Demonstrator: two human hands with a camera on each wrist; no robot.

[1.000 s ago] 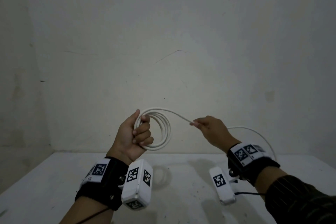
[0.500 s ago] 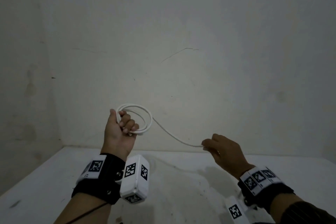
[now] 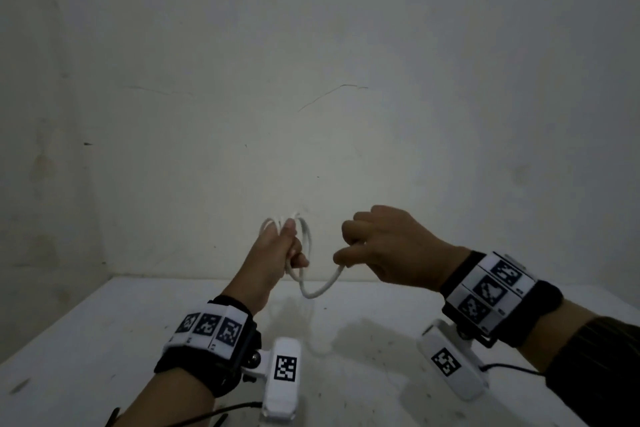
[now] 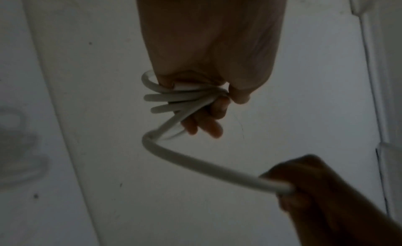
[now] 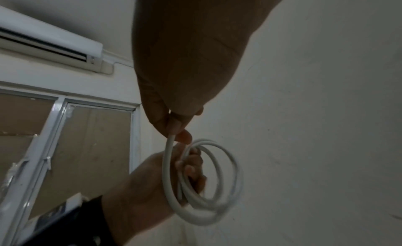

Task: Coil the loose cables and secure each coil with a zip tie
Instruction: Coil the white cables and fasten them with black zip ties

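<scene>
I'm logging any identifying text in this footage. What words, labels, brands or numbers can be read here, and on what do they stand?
No readable words, brands or numbers appear in any view.
Wristbands: black-and-white square code markers only; tiny print beside them is too small to read.
Wrist cameras: one code marker each, no text.
Air conditioner: small marks near its corner, too blurred to read.
White cable: no visible printing.

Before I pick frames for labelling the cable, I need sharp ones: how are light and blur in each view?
Head view: dim, even light; the coil in the left hand is smeared, and faint shadows fall on the table. Left wrist view: dark, the right hand blurred. Right wrist view: the hand is backlit and dark, the loops streaked.
</scene>
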